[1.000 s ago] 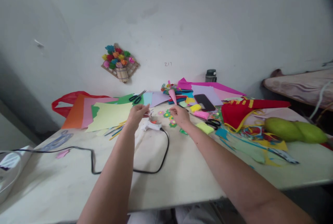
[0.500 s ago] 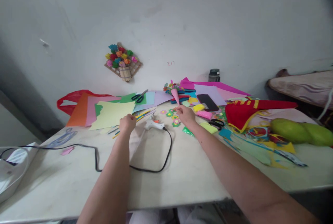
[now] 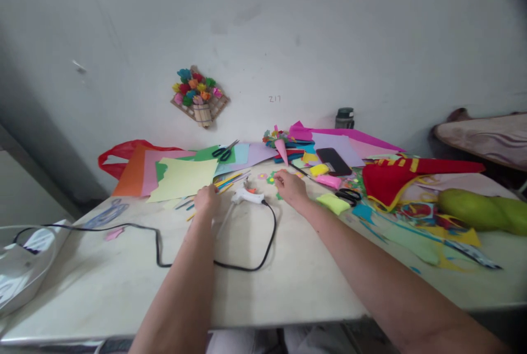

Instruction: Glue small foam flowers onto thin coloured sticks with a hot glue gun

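Note:
My left hand [image 3: 207, 200] is closed beside the yellow and blue paper strips [image 3: 230, 181]; what its fingers hold, if anything, is hidden. My right hand [image 3: 290, 188] is over the small paper flowers [image 3: 271, 178], fingers bent together, covering some of them. I cannot make out what is in that grip. Between both hands a white glue gun [image 3: 247, 196] rests on the table, its black cord looping toward me. Just behind my right hand lies a pink paper cone [image 3: 281, 151] with small colourful paper pieces at its wide end.
Coloured paper sheets [image 3: 185, 178] and scissors [image 3: 225, 151] lie at the back left. On the right are a phone [image 3: 334, 162], yellow clay pack [image 3: 319, 169], second scissors [image 3: 349, 196], red cloth [image 3: 387, 181] and green object [image 3: 473, 208]. A power strip [image 3: 37, 255] stands far left.
My right hand has shifted slightly forward-left relative to the table, off the cone's tip and over more of the paper flowers. My left hand stays by the strips. The whole view has shifted a little.

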The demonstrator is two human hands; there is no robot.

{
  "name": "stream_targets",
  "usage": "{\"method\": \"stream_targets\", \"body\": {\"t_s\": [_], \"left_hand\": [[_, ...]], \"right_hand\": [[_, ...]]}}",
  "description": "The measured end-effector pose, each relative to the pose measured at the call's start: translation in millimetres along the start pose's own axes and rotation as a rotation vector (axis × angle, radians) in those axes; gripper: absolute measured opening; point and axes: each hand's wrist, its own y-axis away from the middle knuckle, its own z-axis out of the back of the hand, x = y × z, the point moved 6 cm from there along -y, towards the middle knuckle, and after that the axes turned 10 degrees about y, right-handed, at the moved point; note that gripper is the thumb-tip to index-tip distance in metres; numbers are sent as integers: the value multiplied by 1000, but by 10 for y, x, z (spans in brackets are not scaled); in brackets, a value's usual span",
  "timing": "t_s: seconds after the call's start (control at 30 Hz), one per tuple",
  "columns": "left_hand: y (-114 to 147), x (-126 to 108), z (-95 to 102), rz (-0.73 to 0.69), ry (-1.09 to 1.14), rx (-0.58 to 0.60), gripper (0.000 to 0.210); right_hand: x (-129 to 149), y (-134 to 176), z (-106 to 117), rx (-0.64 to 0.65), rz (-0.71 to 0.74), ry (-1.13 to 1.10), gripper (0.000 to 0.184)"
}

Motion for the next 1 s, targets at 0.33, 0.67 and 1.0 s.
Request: {"method": "stream_targets", "body": {"t_s": [0.33, 0.67, 1.0], "left_hand": [[55, -79, 13, -85, -40, 11, 28], [73, -336, 27, -260, -111, -11, 47], [-123, -387, -169, -293, -253, 123, 56]], "right_hand": [[101, 42, -26, 16, 57, 45, 21], [119, 55, -29, 12, 69, 51, 20], [605, 258, -209, 94, 464, 112, 37]]}}
